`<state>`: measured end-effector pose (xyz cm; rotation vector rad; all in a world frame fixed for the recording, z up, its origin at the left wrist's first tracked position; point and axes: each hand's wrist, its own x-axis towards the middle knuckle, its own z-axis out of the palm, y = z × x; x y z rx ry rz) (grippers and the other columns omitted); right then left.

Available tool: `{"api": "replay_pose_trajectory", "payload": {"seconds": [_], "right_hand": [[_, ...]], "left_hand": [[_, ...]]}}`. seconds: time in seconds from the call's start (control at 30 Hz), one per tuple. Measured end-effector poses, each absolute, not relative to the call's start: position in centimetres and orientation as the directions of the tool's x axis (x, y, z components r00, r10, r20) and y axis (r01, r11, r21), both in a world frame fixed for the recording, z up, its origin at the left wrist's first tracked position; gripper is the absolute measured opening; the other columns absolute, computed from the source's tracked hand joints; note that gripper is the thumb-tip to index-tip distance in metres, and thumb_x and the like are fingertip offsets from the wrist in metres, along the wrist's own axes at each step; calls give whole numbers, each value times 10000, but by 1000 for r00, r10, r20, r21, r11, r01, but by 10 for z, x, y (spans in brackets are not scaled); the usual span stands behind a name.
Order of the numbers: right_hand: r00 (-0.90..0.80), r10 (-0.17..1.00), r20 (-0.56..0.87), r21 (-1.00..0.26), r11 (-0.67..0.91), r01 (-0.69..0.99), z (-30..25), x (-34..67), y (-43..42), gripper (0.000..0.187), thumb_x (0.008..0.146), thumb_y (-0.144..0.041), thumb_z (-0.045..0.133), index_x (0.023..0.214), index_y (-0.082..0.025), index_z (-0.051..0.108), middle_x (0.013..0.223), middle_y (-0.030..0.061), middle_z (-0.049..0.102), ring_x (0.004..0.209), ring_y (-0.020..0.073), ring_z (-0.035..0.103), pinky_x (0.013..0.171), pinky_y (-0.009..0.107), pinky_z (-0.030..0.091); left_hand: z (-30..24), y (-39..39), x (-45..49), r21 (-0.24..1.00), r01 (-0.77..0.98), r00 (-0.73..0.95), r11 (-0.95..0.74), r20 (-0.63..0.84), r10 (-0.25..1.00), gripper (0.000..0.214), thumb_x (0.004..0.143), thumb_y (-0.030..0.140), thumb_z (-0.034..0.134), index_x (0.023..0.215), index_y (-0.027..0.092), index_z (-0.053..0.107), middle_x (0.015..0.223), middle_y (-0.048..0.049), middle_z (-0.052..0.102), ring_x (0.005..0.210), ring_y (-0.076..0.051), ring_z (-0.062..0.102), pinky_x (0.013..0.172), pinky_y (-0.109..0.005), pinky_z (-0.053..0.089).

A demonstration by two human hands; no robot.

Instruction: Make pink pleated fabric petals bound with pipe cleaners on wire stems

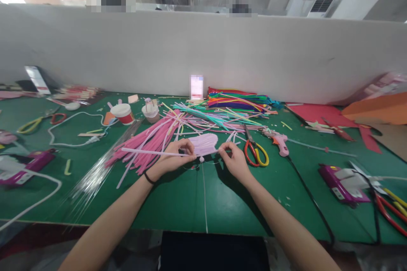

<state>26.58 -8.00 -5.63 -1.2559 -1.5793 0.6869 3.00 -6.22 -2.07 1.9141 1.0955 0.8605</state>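
Pinched fingers of my left hand [178, 153] and my right hand [233, 159] hold a lilac pipe cleaner [149, 151] between them, its long free end reaching out to the left. Just behind it is a flat lilac piece of pipe cleaners laid side by side [203, 143], partly covered by my left fingers. Below the fingers hangs a small lilac ball [201, 159], with a thin pale wire [204, 194] running from it toward the table's front edge. Pink pipe cleaners [152, 139] lie in a bundle beside my left hand. Scissors with red and yellow handles [256, 152] rest right of my right hand.
A pink glue gun [281, 143] with a black cord lies at the right. Purple power strips [341, 186] sit near both sides. Clear thin rods [95, 178] lie at left, below a paper cup [123, 113]. Coloured pipe cleaners [237, 99] and a phone [196, 87] stand behind.
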Motion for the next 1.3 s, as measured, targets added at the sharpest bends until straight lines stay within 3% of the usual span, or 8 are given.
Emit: {"api": "replay_pose_trajectory", "payload": {"seconds": [0.1,0.27,0.5,0.77,0.97,1.07,1.17,1.3], "right_hand": [[6,974,227,-937,217,274,-61,264,-79,238,823,-454,553,780,-223,516,748,30,612,706,195,620,582,312,520],[-76,992,-106,-977,-118,-176,-61,258,-77,349,741,-495,642,795,-230,421,710,-41,575,629,188,689,491,283,541],[21,992,-121,-906,-102,-411,-51,257,-78,358,704,-460,711,837,-229,472,823,-15,619,742,196,712,647,328,594],[80,990,-116,-915,-75,-397,-61,255,-75,460,612,-354,820,912,-215,500,677,-49,645,677,129,679,705,284,585],[67,989,-133,-895,-90,-436,-53,258,-74,464,577,-319,843,917,-192,553,706,-25,670,667,116,654,729,286,571],[56,998,-21,-943,-1,-334,-32,268,-70,383,630,-351,805,897,-189,584,737,-13,676,669,120,645,725,292,559],[4,989,148,-975,147,-164,1,280,-64,311,682,-361,759,898,-200,604,767,-9,678,699,142,647,729,315,548],[-192,926,325,-936,343,75,47,286,-56,209,721,-323,713,872,-205,629,859,19,690,801,177,650,741,314,522]], "left_hand": [[-28,-60,30,836,404,383,-371,214,899,165,712,297,692,771,174,598,787,-20,617,736,-163,594,679,-288,486],[-40,-60,37,740,509,348,-440,292,891,147,748,325,675,787,195,619,842,-20,632,831,-191,590,778,-327,472],[-39,-61,41,713,498,392,-494,323,861,162,801,377,641,831,227,696,1180,-62,543,1198,-258,473,1068,-415,330],[-26,-67,25,638,528,702,-560,45,711,467,829,477,598,1270,323,576,1510,-59,297,1402,-318,219,1132,-484,212],[-15,-64,11,670,433,794,-603,33,607,446,895,414,502,1326,305,530,1534,-51,287,1412,-303,225,1145,-465,190],[-10,-59,9,694,396,695,-602,203,690,375,910,345,463,1252,276,600,1503,-60,354,1376,-293,318,1117,-460,273],[-1,-58,15,633,473,340,-613,510,790,357,933,271,399,1236,235,586,1411,-86,479,1326,-254,404,1088,-462,327],[29,-67,33,403,635,195,-659,742,641,397,921,310,475,1312,241,488,1422,-85,455,1338,-245,377,1101,-463,299]]}}
